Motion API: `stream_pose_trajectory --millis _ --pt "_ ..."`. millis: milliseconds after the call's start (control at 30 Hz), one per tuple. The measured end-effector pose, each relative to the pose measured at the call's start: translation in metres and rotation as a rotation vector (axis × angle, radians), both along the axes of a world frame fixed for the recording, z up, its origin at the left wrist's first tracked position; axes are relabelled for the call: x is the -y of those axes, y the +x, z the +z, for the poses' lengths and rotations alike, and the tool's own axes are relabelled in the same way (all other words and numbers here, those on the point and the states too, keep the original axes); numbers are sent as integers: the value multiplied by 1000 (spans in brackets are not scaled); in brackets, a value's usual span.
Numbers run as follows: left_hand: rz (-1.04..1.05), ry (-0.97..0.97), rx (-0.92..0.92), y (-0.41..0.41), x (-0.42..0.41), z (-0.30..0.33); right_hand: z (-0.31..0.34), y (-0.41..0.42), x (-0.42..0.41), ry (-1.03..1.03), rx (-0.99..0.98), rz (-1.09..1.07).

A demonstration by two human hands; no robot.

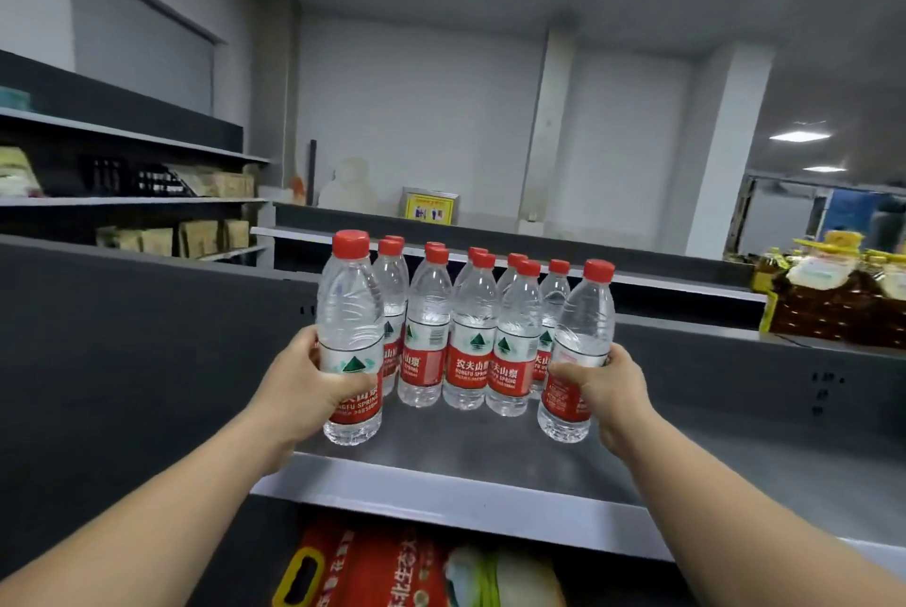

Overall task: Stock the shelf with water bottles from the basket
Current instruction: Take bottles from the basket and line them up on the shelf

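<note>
The left hand (314, 381) is wrapped around one water bottle (350, 341) at its label, and the right hand (603, 386) grips a second bottle (578, 351) the same way — both bottles upright, red caps up, the right one leaning slightly left at the top. They sit at the front of the grey shelf (441, 493), flanking a cluster of standing bottles (470, 336) further back — long axes all vertical.
</note>
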State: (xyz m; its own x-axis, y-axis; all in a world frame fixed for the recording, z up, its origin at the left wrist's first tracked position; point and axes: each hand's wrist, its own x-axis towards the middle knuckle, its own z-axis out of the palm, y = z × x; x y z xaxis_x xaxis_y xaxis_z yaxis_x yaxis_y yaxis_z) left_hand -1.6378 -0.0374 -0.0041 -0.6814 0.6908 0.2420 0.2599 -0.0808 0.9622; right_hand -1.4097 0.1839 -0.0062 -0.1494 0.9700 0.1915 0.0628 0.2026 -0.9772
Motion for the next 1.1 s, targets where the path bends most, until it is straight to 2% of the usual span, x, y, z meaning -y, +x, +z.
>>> stream_pose_trajectory --millis 133,400,733,1100 --pt "65 -36 -16 -19 -11 -10 -11 -9 -25 16 87 -56" --pt "173 -21 21 -39 -27 -13 -21 -21 -59 -19 73 -81" --pt "192 -95 -20 -48 -47 -13 -30 -34 -83 -14 73 -50" --pt "194 -90 -61 -54 -63 -15 -31 -34 -89 15 103 -35"
